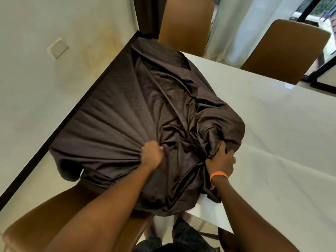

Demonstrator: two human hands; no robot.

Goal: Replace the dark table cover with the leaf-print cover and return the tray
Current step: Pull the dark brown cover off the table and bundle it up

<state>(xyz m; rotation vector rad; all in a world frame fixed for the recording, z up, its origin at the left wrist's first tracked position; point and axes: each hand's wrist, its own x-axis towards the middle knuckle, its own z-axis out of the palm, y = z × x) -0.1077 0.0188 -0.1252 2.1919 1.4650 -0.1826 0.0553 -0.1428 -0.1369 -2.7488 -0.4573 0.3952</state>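
Your left hand point(152, 155) is a tight fist, squeezing a bunch of the dark table cover point(145, 113). Folds fan out from that fist, going left and away from you. Your right hand point(221, 161) is just to the right of it, also closed on a thick lump of the same dark cloth. The two hands are near each other but do not touch. An orange band point(218, 174) sits on your right wrist.

The dark cover is bunched up in a big heap in front of both hands. Part of it hangs down below your hands, over the near edge of the table point(272, 124). To the right of your right hand the white table top is bare and shiny. Two brown chairs point(283, 51) stand past the far side of the table. Another brown chair point(54, 215) is under your left arm.
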